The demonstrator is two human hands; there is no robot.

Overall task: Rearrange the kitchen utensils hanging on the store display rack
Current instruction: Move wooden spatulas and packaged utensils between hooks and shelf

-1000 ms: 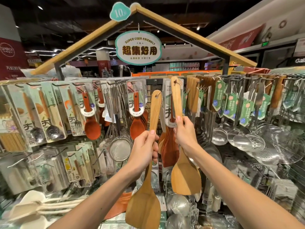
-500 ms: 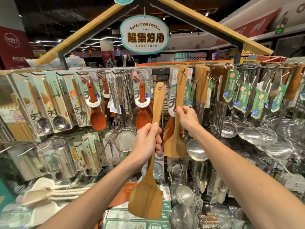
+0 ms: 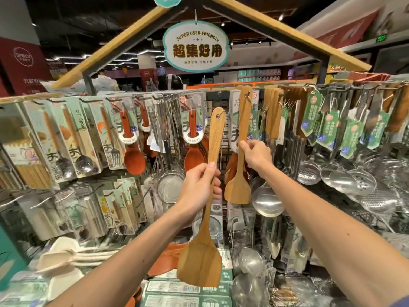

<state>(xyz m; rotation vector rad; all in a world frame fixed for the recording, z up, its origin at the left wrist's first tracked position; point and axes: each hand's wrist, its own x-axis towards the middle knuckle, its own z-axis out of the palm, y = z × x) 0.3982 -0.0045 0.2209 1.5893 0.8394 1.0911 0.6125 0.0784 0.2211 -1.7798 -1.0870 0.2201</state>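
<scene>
My left hand grips the handle of a wooden spatula, held upright in front of the rack with its blade down. My right hand pinches the handle of a second wooden spatula, farther in. The top of that second spatula's handle sits at a metal hook on the rack's upper rail, its string loop at the hook. Whether the loop is fully over the hook I cannot tell.
Packaged orange rice spoons and whisks hang left of the hook. More wooden utensils and steel ladles and skimmers hang to the right. White spatulas and boxed goods lie below.
My right hand has carried its spatula up and inward to the hook on the top rail. My left hand has kept its spatula roughly in place.
</scene>
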